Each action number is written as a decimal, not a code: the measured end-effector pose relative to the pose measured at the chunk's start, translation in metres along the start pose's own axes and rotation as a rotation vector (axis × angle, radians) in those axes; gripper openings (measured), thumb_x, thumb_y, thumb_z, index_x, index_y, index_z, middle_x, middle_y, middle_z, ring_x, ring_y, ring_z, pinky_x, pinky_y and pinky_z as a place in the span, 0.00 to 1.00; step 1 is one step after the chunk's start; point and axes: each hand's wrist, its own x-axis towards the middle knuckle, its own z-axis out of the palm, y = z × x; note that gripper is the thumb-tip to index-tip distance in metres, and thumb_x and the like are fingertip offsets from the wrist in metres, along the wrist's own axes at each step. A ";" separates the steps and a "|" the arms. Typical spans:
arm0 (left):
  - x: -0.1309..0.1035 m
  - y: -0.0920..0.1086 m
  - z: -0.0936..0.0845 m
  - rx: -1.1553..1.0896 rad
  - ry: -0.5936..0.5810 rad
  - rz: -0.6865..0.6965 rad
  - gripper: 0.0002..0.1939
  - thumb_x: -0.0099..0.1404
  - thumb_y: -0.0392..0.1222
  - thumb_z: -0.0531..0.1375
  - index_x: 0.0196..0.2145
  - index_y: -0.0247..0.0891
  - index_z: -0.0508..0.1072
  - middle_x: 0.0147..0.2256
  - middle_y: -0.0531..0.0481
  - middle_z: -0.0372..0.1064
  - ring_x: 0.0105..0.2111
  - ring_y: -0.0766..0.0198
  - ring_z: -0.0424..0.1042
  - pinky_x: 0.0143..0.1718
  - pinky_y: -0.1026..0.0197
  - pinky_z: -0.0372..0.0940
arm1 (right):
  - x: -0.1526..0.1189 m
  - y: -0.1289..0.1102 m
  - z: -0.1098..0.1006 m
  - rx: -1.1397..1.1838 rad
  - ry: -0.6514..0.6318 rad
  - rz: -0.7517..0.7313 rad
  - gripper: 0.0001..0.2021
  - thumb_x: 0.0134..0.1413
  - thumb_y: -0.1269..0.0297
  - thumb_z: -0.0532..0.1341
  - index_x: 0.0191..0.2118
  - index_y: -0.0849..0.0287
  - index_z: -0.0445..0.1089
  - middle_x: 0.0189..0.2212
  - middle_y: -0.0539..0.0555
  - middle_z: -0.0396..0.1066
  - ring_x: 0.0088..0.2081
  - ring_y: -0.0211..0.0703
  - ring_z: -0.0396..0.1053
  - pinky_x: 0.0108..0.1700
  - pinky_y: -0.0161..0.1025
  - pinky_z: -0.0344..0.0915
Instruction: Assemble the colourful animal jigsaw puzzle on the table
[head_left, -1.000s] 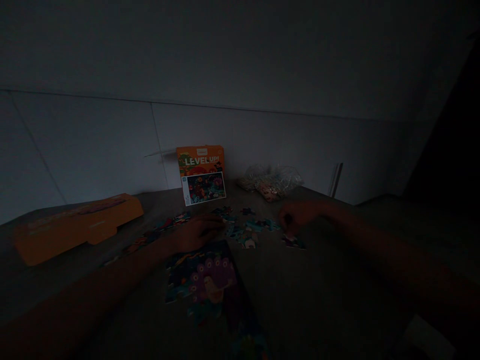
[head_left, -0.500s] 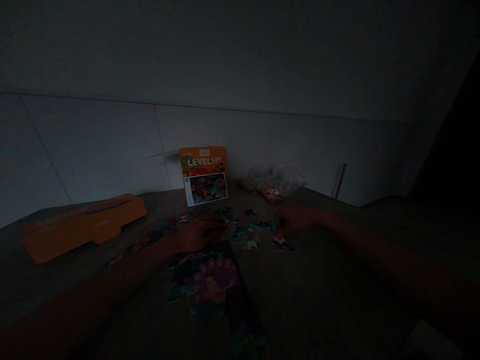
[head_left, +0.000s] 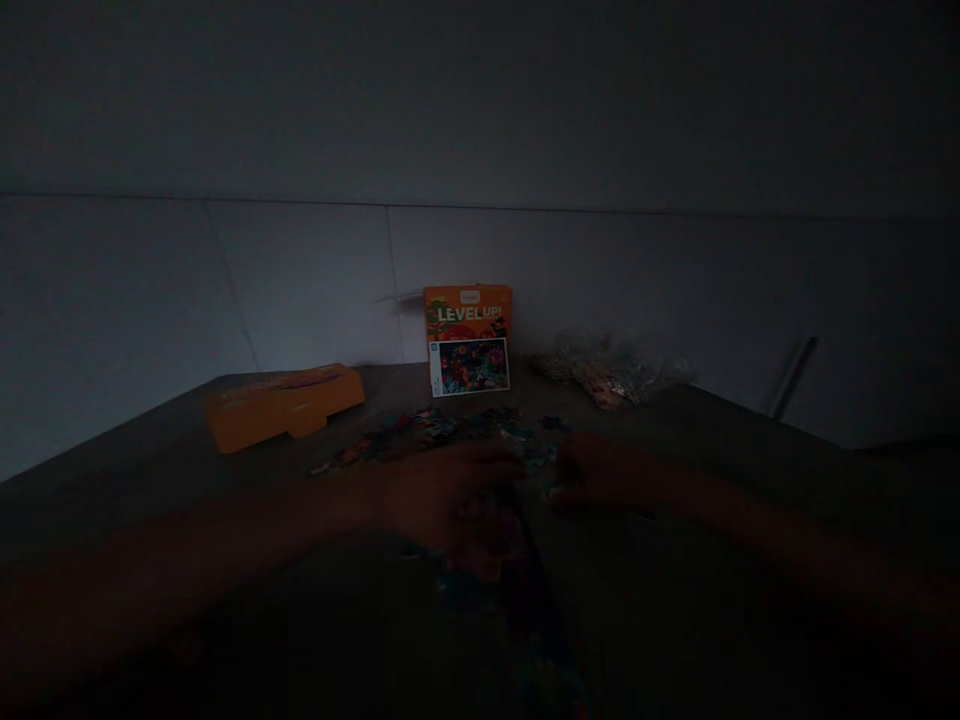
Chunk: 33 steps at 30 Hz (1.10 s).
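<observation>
Hands apart: left hand (head_left: 442, 500) spread over joined puzzle (head_left: 527, 600), right hand (head_left: 596, 468) curled by loose pieces (head_left: 538, 458); grip on either, could not tell | lowering pieces flat, pressing joins lightly seemed best | open room lay right of puzzle | box (head_left: 469, 318), bag (head_left: 619, 378) stood behind; worktop (head_left: 705, 425) edge slanted past bag

Dim throughout, nearly black along the bottom; the wall (head_left: 322, 285) looks palest mid-left; left hand (head_left: 431, 495) and right hand (head_left: 596, 470) blur.
</observation>
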 end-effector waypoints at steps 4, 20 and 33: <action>-0.044 0.033 0.003 -0.137 -0.155 -0.042 0.33 0.63 0.43 0.63 0.64 0.36 0.59 0.65 0.38 0.53 0.65 0.48 0.54 0.64 0.49 0.55 | 0.004 -0.012 -0.004 0.018 -0.005 0.086 0.14 0.43 0.57 0.69 0.31 0.61 0.69 0.30 0.54 0.72 0.32 0.45 0.69 0.28 0.36 0.56; -0.071 0.041 0.018 -0.387 0.343 -0.365 0.27 0.60 0.34 0.58 0.57 0.39 0.62 0.54 0.42 0.67 0.51 0.55 0.69 0.52 0.53 0.66 | -0.017 -0.101 0.058 0.819 0.128 -0.155 0.08 0.54 0.63 0.60 0.41 0.56 0.68 0.32 0.51 0.75 0.33 0.42 0.73 0.30 0.34 0.66; -0.071 0.070 0.009 -0.462 0.035 -0.596 0.13 0.62 0.33 0.56 0.44 0.40 0.75 0.36 0.51 0.76 0.33 0.63 0.74 0.31 0.65 0.67 | -0.009 -0.074 0.055 0.327 0.181 -0.605 0.10 0.61 0.66 0.57 0.44 0.58 0.74 0.46 0.58 0.75 0.49 0.47 0.71 0.54 0.47 0.64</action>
